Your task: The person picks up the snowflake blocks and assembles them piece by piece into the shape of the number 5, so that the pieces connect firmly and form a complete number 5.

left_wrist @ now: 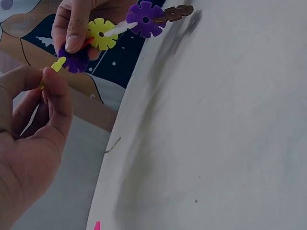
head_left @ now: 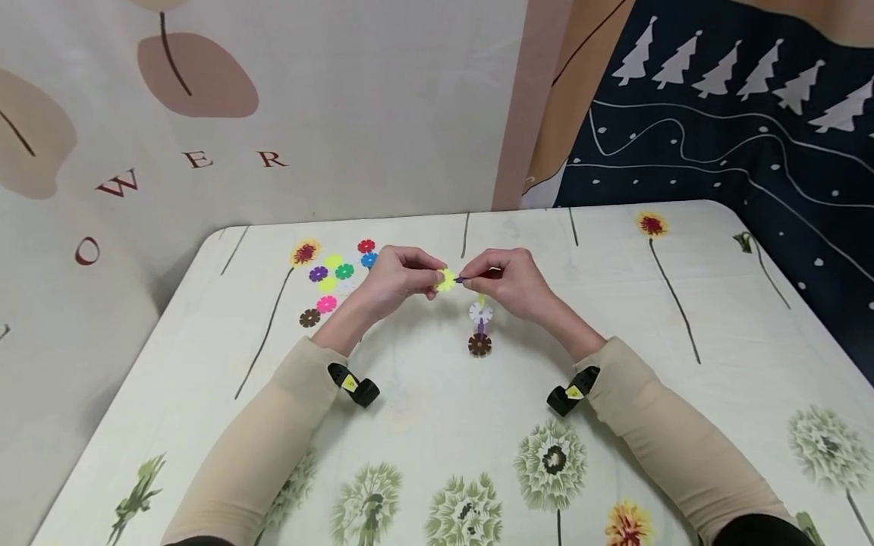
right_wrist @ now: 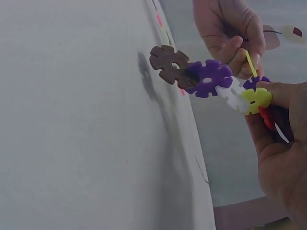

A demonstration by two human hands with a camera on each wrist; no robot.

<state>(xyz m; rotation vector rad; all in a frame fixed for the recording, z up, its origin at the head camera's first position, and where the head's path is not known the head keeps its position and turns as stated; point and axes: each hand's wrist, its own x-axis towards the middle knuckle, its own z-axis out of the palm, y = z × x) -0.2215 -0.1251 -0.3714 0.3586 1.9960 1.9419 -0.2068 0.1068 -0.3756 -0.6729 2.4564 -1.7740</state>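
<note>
My left hand (head_left: 399,282) pinches a yellow notched flower disc (left_wrist: 58,64) between thumb and fingers. Opposite it, my right hand (head_left: 515,282) grips one end of a chain of linked flower discs, around a purple disc (left_wrist: 76,61) and a red disc (right_wrist: 266,119). From there the chain runs through another yellow disc (right_wrist: 259,99), a white disc (head_left: 481,312) and a second purple disc (right_wrist: 208,78) to a brown disc (head_left: 480,346) at its free end. In the left wrist view the pinched disc meets the purple disc's rim; whether their slots interlock I cannot tell.
Several loose flower discs lie on the table left of my left hand, among them a pink disc (head_left: 326,304), a brown disc (head_left: 310,318), a green disc (head_left: 344,271) and a red disc (head_left: 366,246). The flower-printed tablecloth (head_left: 423,409) reaches to a fabric-covered wall (head_left: 382,136).
</note>
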